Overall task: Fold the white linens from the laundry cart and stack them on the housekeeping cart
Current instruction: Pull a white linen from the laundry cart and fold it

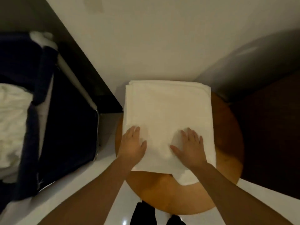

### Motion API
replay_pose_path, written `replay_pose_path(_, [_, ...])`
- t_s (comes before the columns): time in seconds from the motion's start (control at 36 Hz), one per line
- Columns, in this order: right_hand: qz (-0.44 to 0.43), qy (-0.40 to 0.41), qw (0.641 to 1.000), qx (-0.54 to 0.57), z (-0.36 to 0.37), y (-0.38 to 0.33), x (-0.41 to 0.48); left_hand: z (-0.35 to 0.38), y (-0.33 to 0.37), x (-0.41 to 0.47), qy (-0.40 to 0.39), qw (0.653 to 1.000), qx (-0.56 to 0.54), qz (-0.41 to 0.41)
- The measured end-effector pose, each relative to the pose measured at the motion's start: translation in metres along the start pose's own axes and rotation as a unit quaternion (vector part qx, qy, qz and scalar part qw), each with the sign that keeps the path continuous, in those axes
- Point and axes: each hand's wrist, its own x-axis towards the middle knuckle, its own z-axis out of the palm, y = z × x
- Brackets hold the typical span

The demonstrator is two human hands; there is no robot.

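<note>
Both hands lie flat with fingers spread, palms pressed down on the near part of a folded white linen; neither grip closes around anything. The left hand sits at the linen's near left edge, the right hand near its near right side. The linen rests on a round wooden worktop, one loose corner hanging past the fold toward the person. To the left stands a dark laundry cart with crumpled white linens inside it.
</note>
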Motion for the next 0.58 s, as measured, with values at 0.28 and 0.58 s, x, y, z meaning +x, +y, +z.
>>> replay_pose_path(0.28, [-0.175,0.147,0.921,0.315,-0.104,-0.071,-0.101,-0.113,0.004,-0.175,0.201,0.962,-0.173,-0.066])
replay_pose_path(0.58, [-0.367,0.082,0.887,0.267,-0.140,-0.178,-0.188,-0.151,-0.033,-0.335,0.403,0.872,-0.215,-0.176])
